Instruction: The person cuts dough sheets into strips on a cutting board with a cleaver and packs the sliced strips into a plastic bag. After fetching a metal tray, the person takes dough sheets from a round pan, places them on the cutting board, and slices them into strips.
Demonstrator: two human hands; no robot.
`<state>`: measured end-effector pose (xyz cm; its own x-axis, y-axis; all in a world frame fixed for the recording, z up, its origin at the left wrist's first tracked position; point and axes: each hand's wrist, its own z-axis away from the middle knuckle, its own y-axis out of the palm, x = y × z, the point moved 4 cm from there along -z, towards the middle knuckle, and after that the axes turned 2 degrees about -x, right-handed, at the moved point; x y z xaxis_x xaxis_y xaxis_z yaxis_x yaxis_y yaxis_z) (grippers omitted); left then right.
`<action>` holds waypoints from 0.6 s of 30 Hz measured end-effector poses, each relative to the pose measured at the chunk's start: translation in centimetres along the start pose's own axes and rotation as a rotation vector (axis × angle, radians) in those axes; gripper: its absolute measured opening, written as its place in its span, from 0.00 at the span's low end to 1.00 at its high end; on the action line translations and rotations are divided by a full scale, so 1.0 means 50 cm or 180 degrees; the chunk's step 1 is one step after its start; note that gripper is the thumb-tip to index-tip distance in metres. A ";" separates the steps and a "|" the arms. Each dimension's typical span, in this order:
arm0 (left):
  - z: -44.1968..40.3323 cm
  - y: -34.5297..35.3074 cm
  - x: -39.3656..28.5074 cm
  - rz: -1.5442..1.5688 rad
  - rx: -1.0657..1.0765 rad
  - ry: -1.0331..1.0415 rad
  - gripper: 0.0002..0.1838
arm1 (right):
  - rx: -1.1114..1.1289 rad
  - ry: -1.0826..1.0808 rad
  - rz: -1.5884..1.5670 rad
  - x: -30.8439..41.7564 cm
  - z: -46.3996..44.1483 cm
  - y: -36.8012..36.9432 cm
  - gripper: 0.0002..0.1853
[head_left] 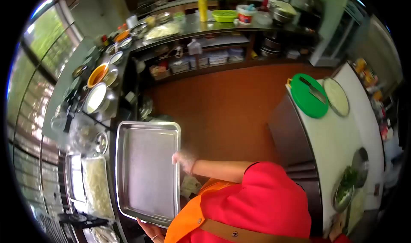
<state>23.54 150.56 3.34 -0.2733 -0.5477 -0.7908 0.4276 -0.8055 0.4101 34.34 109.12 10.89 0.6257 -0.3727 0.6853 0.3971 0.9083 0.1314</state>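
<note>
A large rectangular metal tray, bare inside, lies along the left counter. My right hand, in a thin clear glove, has its fingers closed over the tray's right rim. At the tray's near rim, low in the view, my left hand grips from outside with its thumb by the edge; its other fingers are partly hidden. Left of the tray, a smaller tray holds pale food under clear film. A clear plastic bag and a small metal bowl are beyond it.
An orange bowl and a white-filled bowl stand farther along the counter. On the right counter are a green board with a cleaver, and greens. Another person's hand shows bottom right.
</note>
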 end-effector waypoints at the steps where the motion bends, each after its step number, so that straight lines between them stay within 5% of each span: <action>1: -0.044 0.004 0.027 0.0377 -0.0118 -0.0389 0.34 | 0.0151 -0.0256 -0.0104 0.039 0.050 -0.050 0.07; 3: -0.045 0.274 0.053 0.0040 0.0314 -0.0609 0.33 | 0.0026 -0.0639 -0.0232 0.072 0.040 -0.242 0.07; 7: -0.122 0.517 0.137 0.0031 0.1284 -0.0922 0.26 | -0.0312 -0.0599 -0.1254 0.086 0.128 -0.504 0.15; 9: -0.112 0.671 0.198 -0.0249 0.1534 -0.1006 0.24 | -0.0540 -0.1641 -0.1341 0.044 0.112 -0.649 0.22; 13: 0.014 0.974 0.373 -0.0582 0.2103 -0.1513 0.22 | -0.1917 -0.3835 0.0378 -0.003 0.242 -0.864 0.35; 16: 0.178 1.150 0.538 -0.0961 0.2381 -0.1871 0.17 | -0.2232 -0.3596 0.0234 -0.125 0.326 -0.907 0.25; 18: 0.270 1.233 0.658 -0.1200 0.2775 -0.1701 0.14 | -0.2420 -0.2981 -0.0911 -0.203 0.336 -0.927 0.19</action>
<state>29.26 79.82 8.74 -0.6881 -0.0897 -0.7200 -0.4627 -0.7101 0.5307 -1.69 74.00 9.87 -0.1442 0.0237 0.9893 0.9246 0.3594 0.1262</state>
